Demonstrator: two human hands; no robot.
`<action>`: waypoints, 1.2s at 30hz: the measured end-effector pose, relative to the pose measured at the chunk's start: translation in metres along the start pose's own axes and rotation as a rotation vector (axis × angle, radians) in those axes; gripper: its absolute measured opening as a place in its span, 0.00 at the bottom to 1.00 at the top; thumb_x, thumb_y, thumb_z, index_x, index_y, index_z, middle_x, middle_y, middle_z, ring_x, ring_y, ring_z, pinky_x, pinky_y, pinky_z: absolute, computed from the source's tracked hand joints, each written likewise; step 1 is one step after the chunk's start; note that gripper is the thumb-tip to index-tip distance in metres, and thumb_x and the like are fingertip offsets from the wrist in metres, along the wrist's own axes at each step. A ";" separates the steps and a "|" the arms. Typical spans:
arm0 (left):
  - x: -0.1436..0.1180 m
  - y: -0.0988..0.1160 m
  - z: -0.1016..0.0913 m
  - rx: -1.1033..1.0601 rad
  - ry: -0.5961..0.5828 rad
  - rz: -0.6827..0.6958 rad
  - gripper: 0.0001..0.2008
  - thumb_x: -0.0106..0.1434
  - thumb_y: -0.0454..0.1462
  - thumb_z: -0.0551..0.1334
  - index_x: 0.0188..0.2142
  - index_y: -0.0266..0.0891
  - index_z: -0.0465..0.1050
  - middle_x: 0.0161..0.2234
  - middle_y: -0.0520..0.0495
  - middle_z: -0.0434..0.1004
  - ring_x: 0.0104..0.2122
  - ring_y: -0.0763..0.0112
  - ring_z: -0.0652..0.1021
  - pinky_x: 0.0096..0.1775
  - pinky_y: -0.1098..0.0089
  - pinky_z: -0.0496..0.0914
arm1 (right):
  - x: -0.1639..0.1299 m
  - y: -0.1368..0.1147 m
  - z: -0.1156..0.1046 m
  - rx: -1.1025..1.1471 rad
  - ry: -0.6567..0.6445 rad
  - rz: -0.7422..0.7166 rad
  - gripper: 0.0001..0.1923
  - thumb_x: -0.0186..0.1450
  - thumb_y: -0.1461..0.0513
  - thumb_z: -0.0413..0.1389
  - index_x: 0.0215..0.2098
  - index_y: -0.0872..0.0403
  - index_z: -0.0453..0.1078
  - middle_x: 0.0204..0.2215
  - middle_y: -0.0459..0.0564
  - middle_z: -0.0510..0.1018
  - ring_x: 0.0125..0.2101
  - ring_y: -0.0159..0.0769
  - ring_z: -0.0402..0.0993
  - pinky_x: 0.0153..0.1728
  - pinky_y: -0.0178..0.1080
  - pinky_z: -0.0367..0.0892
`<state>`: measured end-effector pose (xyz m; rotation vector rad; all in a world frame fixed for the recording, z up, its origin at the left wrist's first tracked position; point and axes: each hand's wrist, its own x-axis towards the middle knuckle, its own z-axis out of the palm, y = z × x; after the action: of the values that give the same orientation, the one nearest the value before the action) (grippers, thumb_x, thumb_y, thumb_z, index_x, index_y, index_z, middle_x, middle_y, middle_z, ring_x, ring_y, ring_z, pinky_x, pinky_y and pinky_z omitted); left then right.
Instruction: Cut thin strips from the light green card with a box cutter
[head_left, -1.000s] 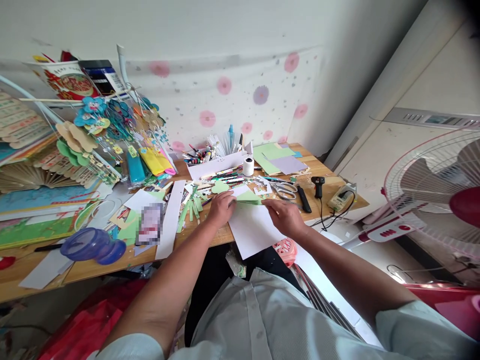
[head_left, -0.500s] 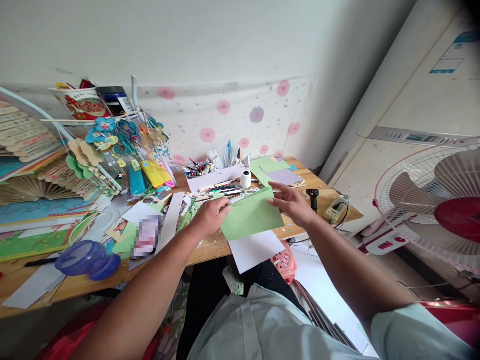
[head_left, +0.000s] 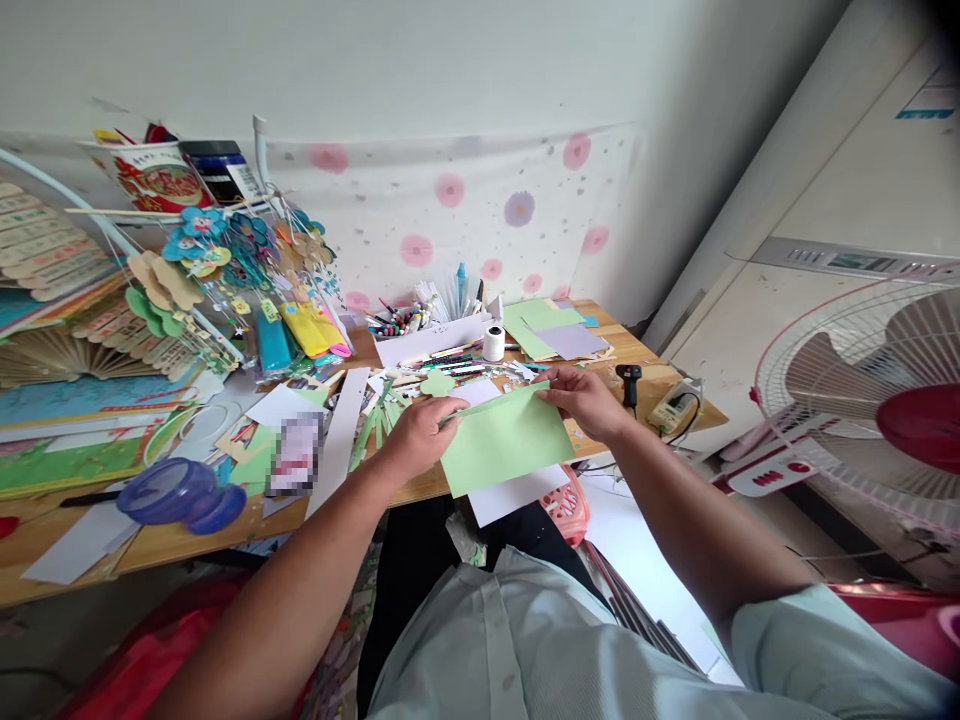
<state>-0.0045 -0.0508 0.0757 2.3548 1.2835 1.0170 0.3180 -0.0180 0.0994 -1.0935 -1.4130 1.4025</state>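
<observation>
Green sheet [head_left: 506, 440] spans between left hand [head_left: 416, 437] and right hand [head_left: 585, 400]; both grip it.

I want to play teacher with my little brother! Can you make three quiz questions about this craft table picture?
1. True or false: both hands hold the green paper.
2. What lies under the green paper? A) white sheet B) scissors C) purple bowl
3. The left hand pinches the paper's ____ edge.

Key: 1 true: the right hand takes the other top corner. 2 A. 3 left.
</observation>
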 end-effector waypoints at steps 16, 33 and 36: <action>0.004 0.028 0.009 0.318 -0.239 -0.107 0.08 0.75 0.41 0.63 0.46 0.46 0.82 0.40 0.46 0.87 0.42 0.58 0.84 0.44 0.65 0.72 | -0.002 0.004 0.019 0.033 -0.065 0.017 0.25 0.48 0.54 0.80 0.36 0.52 0.75 0.24 0.41 0.78 0.23 0.32 0.72 0.26 0.34 0.66; -0.007 0.029 0.032 0.308 -0.234 -0.031 0.20 0.78 0.34 0.55 0.63 0.43 0.76 0.45 0.42 0.85 0.43 0.58 0.85 0.44 0.64 0.74 | 0.002 0.021 0.021 -0.015 -0.079 0.089 0.16 0.51 0.56 0.76 0.34 0.52 0.82 0.26 0.45 0.82 0.24 0.35 0.75 0.26 0.36 0.66; -0.010 0.027 0.032 0.265 -0.214 -0.006 0.25 0.76 0.31 0.55 0.68 0.44 0.73 0.46 0.42 0.85 0.43 0.59 0.85 0.45 0.64 0.76 | 0.002 0.019 0.021 -0.002 -0.081 0.099 0.15 0.50 0.57 0.76 0.33 0.52 0.82 0.25 0.44 0.81 0.24 0.35 0.74 0.26 0.37 0.66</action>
<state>0.0309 -0.0713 0.0627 2.5668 1.4131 0.6022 0.2976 -0.0213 0.0805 -1.1328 -1.4347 1.5315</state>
